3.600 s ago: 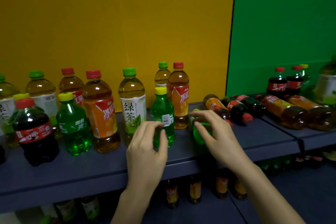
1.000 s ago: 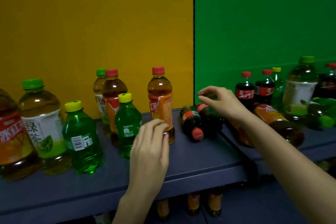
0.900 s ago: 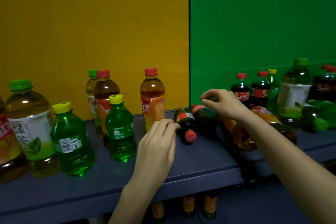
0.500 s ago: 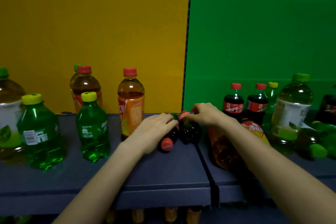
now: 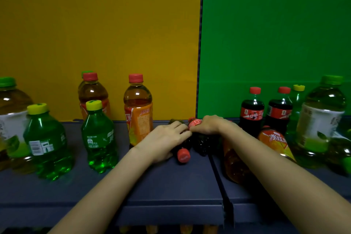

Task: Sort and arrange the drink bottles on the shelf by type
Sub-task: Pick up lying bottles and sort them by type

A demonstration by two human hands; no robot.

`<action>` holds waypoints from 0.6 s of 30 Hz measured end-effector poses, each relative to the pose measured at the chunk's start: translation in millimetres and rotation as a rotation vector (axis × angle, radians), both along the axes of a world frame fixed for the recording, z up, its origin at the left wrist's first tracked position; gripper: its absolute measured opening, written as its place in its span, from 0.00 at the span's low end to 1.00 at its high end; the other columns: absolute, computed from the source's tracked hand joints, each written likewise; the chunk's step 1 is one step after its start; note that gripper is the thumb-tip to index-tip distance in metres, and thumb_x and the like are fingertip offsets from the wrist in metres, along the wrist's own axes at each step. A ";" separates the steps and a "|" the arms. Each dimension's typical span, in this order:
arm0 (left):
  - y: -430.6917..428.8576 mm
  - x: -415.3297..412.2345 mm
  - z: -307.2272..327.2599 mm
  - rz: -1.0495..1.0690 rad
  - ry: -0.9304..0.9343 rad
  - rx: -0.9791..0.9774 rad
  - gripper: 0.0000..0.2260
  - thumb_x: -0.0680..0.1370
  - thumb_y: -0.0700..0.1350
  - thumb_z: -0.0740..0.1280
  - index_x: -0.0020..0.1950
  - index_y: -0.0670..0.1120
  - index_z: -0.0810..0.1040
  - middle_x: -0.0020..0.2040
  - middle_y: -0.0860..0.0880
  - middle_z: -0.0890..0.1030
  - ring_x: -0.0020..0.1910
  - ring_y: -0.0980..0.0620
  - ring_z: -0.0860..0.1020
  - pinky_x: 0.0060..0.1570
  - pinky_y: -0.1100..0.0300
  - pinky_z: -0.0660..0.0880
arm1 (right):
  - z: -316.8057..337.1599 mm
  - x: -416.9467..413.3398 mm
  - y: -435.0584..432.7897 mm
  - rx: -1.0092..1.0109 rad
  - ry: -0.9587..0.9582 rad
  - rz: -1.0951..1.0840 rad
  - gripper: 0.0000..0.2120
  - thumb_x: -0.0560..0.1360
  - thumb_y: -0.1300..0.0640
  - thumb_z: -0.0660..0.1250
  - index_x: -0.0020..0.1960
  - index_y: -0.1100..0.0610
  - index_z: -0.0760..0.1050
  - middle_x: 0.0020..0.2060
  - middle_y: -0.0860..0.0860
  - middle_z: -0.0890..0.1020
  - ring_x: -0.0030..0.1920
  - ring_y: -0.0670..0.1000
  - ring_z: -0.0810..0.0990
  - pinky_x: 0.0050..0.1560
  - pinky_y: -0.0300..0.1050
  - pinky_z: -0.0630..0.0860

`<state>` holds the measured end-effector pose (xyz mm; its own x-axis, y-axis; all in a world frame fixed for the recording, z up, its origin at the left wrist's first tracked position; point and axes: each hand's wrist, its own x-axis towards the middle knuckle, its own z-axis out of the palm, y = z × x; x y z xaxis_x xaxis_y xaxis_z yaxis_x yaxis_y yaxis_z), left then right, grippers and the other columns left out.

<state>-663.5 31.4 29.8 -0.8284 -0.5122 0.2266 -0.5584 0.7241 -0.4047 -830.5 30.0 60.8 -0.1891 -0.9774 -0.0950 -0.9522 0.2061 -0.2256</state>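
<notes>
The left grip (image 5: 167,138) is holding a lying cola bottle (image 5: 183,156) on the shelf (image 5: 171,186). The right grip (image 5: 210,124) is apparently pinching the neighbouring bottle (image 5: 204,143)

Lying orange-label tea bottle (image 5: 275,139): white characters 冰红 were readable, the rest cut off. Upright cola bottle (image 5: 252,114): red label carried white script, too blurred to read. Front green soda bottle (image 5: 45,146): barcode, digits illegible. Second green soda bottle (image 5: 98,140): small white print, illegible.
</notes>
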 end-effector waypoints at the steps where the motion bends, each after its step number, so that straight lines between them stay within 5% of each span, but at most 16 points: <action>1: 0.7 0.6 -0.2 0.010 0.026 0.006 0.32 0.70 0.43 0.70 0.71 0.46 0.60 0.70 0.47 0.65 0.69 0.47 0.63 0.57 0.52 0.73 | -0.4 -0.4 0.5 -0.009 -0.013 0.001 0.31 0.72 0.37 0.61 0.65 0.59 0.69 0.63 0.59 0.74 0.61 0.59 0.73 0.57 0.46 0.70; 8: 10.6 9.1 5.4 0.027 0.428 0.116 0.28 0.66 0.49 0.73 0.63 0.46 0.68 0.59 0.48 0.74 0.58 0.47 0.73 0.54 0.51 0.73 | 11.2 -15.4 11.9 -0.240 -0.280 0.006 0.21 0.70 0.38 0.64 0.50 0.55 0.73 0.52 0.57 0.79 0.53 0.57 0.78 0.54 0.47 0.75; 14: 24.8 4.8 10.7 0.067 0.856 0.219 0.23 0.67 0.53 0.74 0.55 0.46 0.68 0.51 0.48 0.78 0.49 0.50 0.77 0.44 0.62 0.70 | 21.8 -17.1 41.4 -0.476 -0.408 -0.012 0.13 0.66 0.43 0.71 0.38 0.52 0.74 0.46 0.56 0.82 0.49 0.56 0.79 0.52 0.51 0.77; 18: 23.7 -4.2 9.6 0.157 0.963 0.243 0.20 0.69 0.55 0.72 0.51 0.46 0.68 0.49 0.49 0.77 0.50 0.48 0.76 0.43 0.60 0.66 | 20.3 -8.9 63.9 -0.553 -0.452 0.003 0.17 0.64 0.46 0.73 0.46 0.54 0.74 0.48 0.54 0.81 0.50 0.55 0.79 0.55 0.54 0.76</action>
